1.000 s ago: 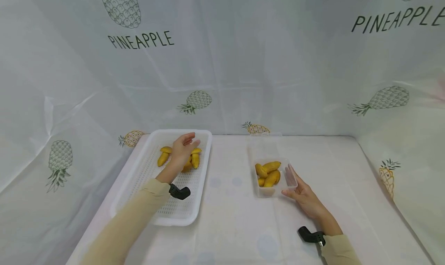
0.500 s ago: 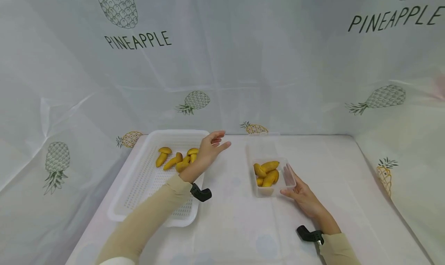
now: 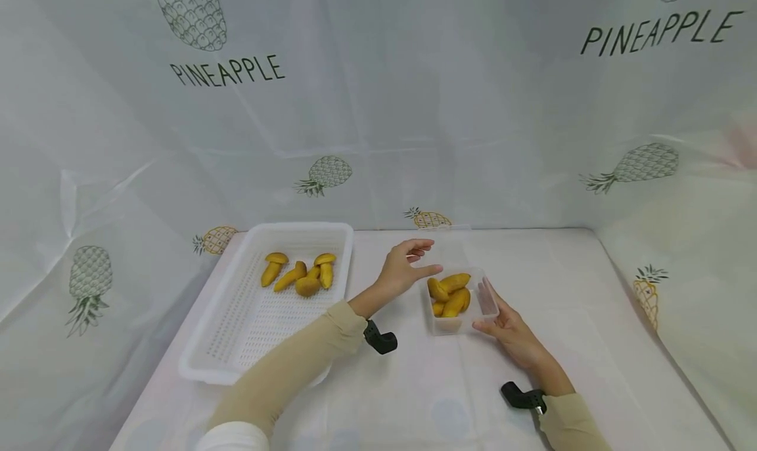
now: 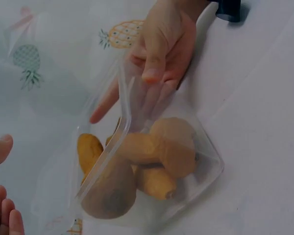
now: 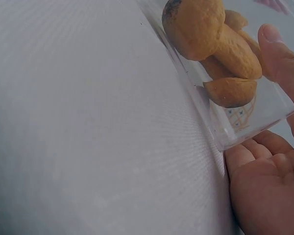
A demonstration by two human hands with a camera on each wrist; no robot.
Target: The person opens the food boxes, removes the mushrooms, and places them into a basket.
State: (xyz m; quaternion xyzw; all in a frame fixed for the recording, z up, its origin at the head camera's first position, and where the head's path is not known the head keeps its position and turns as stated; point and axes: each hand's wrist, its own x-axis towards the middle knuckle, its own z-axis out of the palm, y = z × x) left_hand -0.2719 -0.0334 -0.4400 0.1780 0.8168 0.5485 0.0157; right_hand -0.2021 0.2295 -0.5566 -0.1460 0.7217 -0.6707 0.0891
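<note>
My left hand (image 3: 405,267) hovers at the left rear of a clear plastic box (image 3: 449,327). Its thumb and fingers are apart, with nothing between them. Inside the box lie several yellow-brown mushrooms (image 3: 454,304), seen through the wall in the left wrist view. My right hand (image 3: 513,332) holds the box at its right side, thumb along the near wall and fingers along the right side. In the right wrist view that thumb (image 5: 279,58) lies against the clear wall. The raised lid (image 3: 452,244) stands behind the box, partly covered by my left hand.
A white perforated basket (image 3: 260,332) stands on the left of the table, with several yellow mushrooms (image 3: 307,286) towards its back. A pale cloth (image 3: 384,405) covers the table. A pineapple-printed sheet (image 3: 378,109) hangs behind and along the sides.
My left hand has moved right, from above the basket to beside the box, and holds nothing throughout. My right hand keeps its place on the box. The view has shifted slightly.
</note>
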